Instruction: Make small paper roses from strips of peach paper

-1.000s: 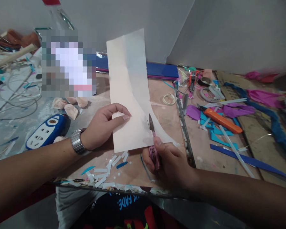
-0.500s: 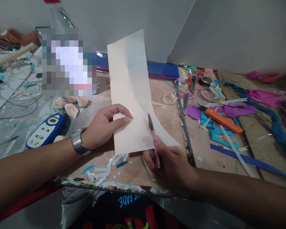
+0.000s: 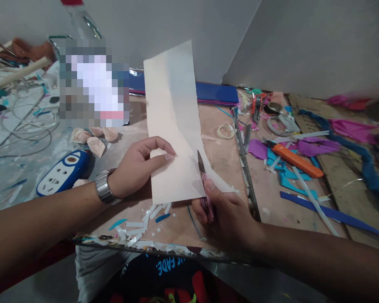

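A tall cream sheet of paper [image 3: 164, 105] stands tilted up over the work table in front of me. My left hand [image 3: 142, 164], with a metal watch on the wrist, pinches the sheet between thumb and fingers near its lower left part. My right hand [image 3: 227, 210] is closed round the pink handles of a pair of scissors [image 3: 202, 166]. The blades point up and lie along the lower right of the sheet, where a strip curves away to the right above my right hand. Whether the blades are fully closed is hard to see.
A blue and white power strip [image 3: 63, 172] and peach petal-like pieces [image 3: 96, 145] lie on the left. On the right are an orange utility knife [image 3: 297, 160], a tape roll [image 3: 225, 131] and coloured scraps. White paper bits [image 3: 135, 225] litter the front edge.
The strip at the sheet's lower right has become narrower and more curled beside the scissors. Both hands keep nearly the same place; the whole view has shifted slightly.
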`<state>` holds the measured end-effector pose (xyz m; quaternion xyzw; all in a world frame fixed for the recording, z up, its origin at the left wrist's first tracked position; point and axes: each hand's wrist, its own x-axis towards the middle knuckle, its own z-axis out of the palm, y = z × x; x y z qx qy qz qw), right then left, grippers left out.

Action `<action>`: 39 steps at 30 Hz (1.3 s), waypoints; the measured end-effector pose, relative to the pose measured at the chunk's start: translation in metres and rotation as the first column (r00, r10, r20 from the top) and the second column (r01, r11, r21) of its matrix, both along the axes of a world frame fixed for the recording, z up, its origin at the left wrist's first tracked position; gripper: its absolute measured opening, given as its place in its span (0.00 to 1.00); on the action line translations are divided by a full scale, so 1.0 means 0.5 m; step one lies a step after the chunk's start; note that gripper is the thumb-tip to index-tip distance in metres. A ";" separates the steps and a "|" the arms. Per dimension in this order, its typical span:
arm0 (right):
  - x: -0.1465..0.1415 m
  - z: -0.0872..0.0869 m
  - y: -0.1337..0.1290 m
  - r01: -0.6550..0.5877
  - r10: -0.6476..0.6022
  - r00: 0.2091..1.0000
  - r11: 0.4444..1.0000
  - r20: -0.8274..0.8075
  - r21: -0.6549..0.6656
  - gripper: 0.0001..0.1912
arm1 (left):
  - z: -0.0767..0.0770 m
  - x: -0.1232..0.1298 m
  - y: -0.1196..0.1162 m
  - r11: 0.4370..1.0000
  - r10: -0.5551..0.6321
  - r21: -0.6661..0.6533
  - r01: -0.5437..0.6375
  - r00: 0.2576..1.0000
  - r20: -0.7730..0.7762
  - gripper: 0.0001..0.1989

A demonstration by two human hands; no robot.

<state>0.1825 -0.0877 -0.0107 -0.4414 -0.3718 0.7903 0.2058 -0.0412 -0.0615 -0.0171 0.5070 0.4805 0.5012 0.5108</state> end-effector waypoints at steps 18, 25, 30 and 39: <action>-0.001 0.002 0.002 -0.002 -0.001 1.000 0.995 0.030 0.097 0.38 | -0.001 0.000 -0.001 1.000 -0.008 0.006 0.008 1.000 -0.026 0.05; -0.001 0.005 0.003 -0.031 0.020 0.997 0.990 0.079 0.140 0.38 | -0.004 0.000 -0.002 1.000 -0.023 0.004 0.023 1.000 -0.005 0.06; 0.003 0.002 0.003 -0.028 0.017 0.998 0.987 0.068 0.160 0.38 | -0.002 0.007 -0.002 0.991 -0.024 -0.122 0.047 0.984 0.178 0.10; 0.001 -0.007 -0.002 0.000 -0.006 0.999 0.991 0.043 0.133 0.38 | -0.005 0.017 0.010 0.959 0.063 -0.279 0.040 0.934 0.351 0.12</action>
